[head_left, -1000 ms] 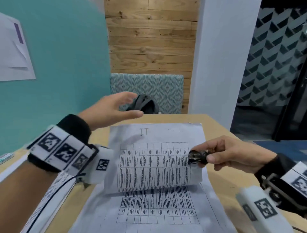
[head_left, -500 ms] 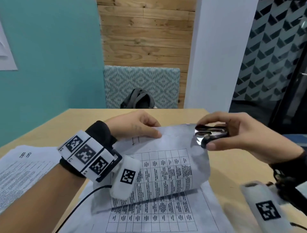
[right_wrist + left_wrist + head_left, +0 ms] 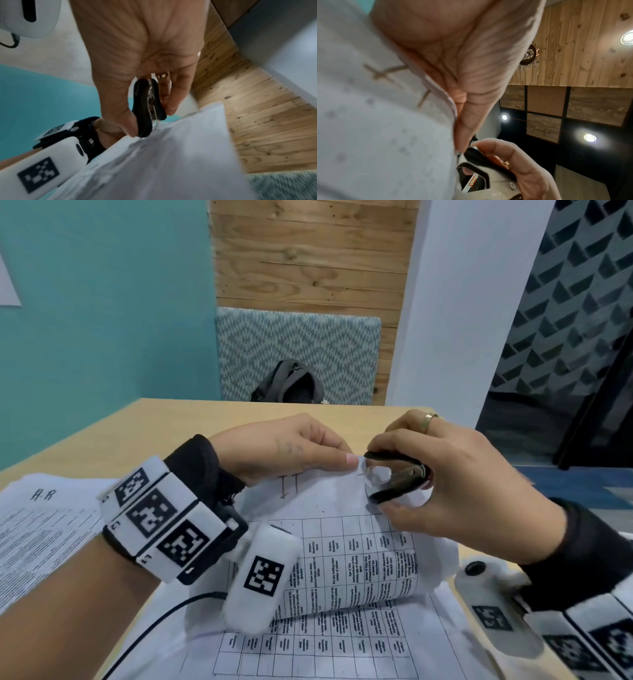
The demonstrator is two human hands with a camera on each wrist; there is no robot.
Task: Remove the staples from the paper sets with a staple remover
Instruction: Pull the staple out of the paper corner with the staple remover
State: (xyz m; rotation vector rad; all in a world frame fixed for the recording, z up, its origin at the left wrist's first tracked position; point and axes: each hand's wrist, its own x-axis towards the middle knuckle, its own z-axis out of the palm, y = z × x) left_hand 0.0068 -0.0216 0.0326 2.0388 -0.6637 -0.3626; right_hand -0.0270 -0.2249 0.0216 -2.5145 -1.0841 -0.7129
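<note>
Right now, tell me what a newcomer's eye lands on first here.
First, the two hands meeting at the middle of the table: the right hand pinches a black staple remover at the raised top edge of a gridded paper set, which the left hand pinches. Next, the checkered marker bands on the left wrist. A second paper set lies at far left.

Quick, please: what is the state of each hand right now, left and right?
Left hand: closed, pinching the top edge of the paper set.
Right hand: closed around the staple remover, at the paper's top corner.
</note>
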